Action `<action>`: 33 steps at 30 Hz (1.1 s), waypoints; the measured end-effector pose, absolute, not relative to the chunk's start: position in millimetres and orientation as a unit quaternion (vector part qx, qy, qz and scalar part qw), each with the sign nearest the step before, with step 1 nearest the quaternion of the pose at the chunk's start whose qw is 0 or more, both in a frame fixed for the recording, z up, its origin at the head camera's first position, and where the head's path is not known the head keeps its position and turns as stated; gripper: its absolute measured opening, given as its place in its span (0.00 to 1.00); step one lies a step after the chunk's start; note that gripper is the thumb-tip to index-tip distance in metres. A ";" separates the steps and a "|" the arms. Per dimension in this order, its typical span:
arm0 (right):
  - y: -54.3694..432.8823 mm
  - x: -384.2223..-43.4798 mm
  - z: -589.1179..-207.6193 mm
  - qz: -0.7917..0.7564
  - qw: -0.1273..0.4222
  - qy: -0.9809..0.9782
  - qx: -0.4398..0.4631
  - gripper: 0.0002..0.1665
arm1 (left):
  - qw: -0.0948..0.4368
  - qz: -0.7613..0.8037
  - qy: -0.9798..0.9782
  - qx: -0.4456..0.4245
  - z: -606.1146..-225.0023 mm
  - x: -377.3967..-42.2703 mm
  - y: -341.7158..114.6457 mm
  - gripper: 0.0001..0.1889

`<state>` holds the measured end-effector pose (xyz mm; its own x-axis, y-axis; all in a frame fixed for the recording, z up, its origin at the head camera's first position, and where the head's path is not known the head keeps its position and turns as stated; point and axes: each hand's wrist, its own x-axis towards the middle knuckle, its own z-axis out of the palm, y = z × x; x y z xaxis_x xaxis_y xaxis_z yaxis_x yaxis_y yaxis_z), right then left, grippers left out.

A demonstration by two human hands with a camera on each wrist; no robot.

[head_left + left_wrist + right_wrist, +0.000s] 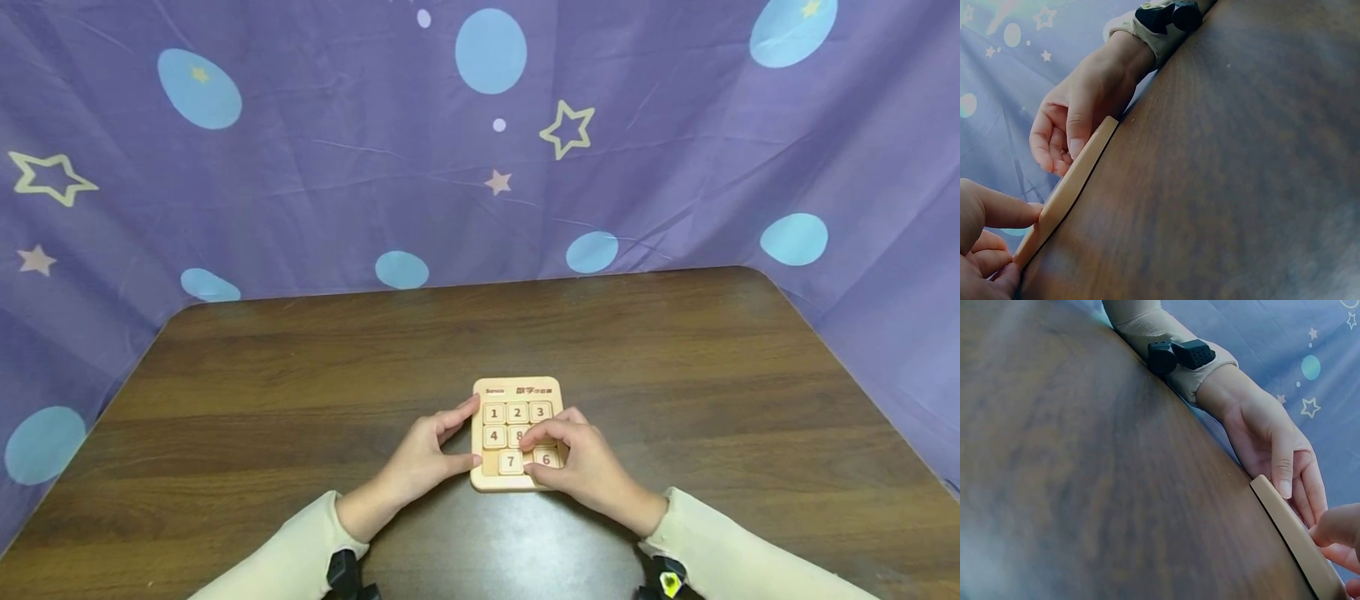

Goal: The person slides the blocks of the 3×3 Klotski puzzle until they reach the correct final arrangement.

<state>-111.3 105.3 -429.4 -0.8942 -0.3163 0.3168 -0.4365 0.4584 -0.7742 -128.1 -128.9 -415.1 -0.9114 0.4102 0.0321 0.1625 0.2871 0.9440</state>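
Note:
A wooden number slide puzzle (517, 483) lies flat on the table, with numbered square tiles in its frame. Tile 7 (511, 462) sits in the bottom row, with bare frame bed to its left and a gap to its right, before tile 6 (546, 459). My left hand (423, 454) holds the puzzle's left edge, index finger near the top, thumb lower down. Over the board, my right hand (588, 462) has its thumb at tile 7's right side and its bent index finger by tile 8 (514, 437). That hand hides the right of the middle row.
The brown wooden table (300, 375) extends around the puzzle. Behind it hangs a purple curtain (337, 167) with stars and blue dots. A dark camera is strapped to each sleeved wrist.

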 end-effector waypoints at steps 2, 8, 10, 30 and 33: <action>103.8 -110.3 -429.5 0.475 0.061 -0.852 0.213 0.18 | 0.109 0.568 0.796 0.178 -415.3 -128.2 -129.2 0.35; 102.0 -109.7 -429.3 0.480 0.054 -0.852 0.201 0.18 | 0.112 0.564 0.799 0.176 -415.7 -128.8 -129.3 0.35; 102.1 -110.6 -429.5 0.479 0.054 -0.852 0.203 0.18 | 0.110 0.565 0.799 0.177 -415.3 -128.6 -129.4 0.35; 100.7 -114.3 -428.2 0.485 0.057 -0.852 0.190 0.14 | 0.102 0.577 0.793 0.169 -417.1 -128.4 -129.2 0.36; 99.4 -113.7 -428.2 0.483 0.060 -0.853 0.187 0.14 | 0.102 0.576 0.793 0.169 -416.7 -128.5 -129.2 0.36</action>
